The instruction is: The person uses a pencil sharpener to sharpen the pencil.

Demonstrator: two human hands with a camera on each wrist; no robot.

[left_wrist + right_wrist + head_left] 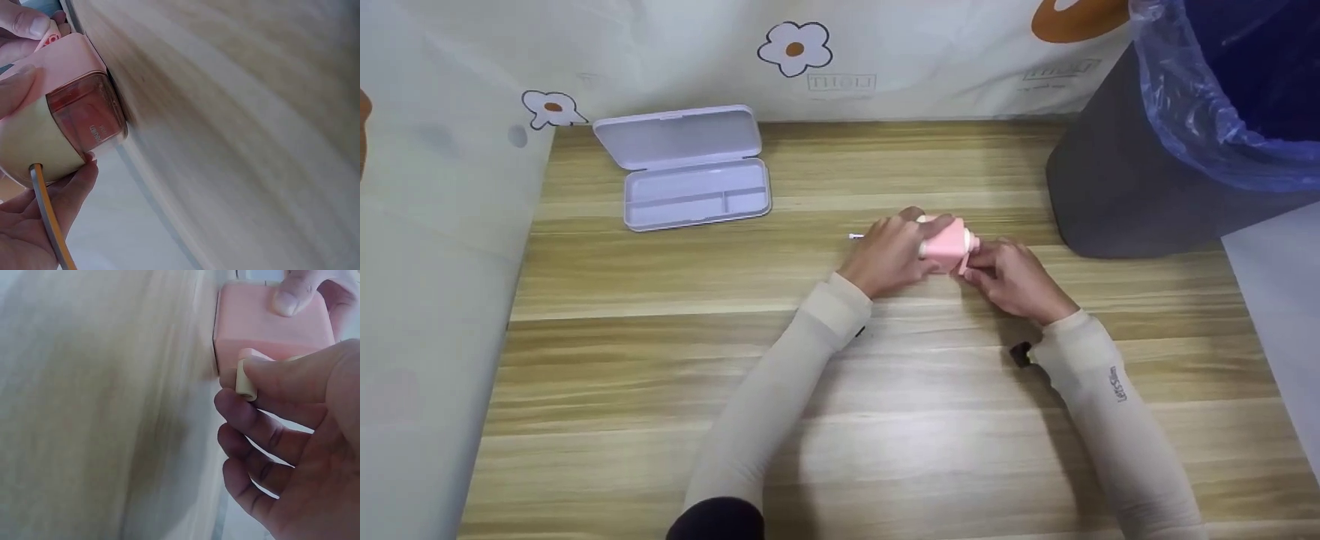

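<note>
A pink and cream crank pencil sharpener (945, 246) rests on the wooden table, with a see-through shavings drawer (90, 115) on one side. My left hand (889, 251) grips its body, fingers and thumb on opposite sides. From the hole in its cream face sticks a pencil (49, 216); in the head view only its pale end (856, 236) shows, left of the hand. My right hand (1012, 277) pinches the crank handle's cream knob (246, 379) between thumb and index finger, its other fingers curled loosely below.
An open lilac pencil case (697, 199) with bare compartments stands at the back left. At the back right is a dark grey bin (1102, 165) lined with a blue plastic bag (1192, 120). A flower-patterned cloth (922, 67) hangs behind the table (660, 375).
</note>
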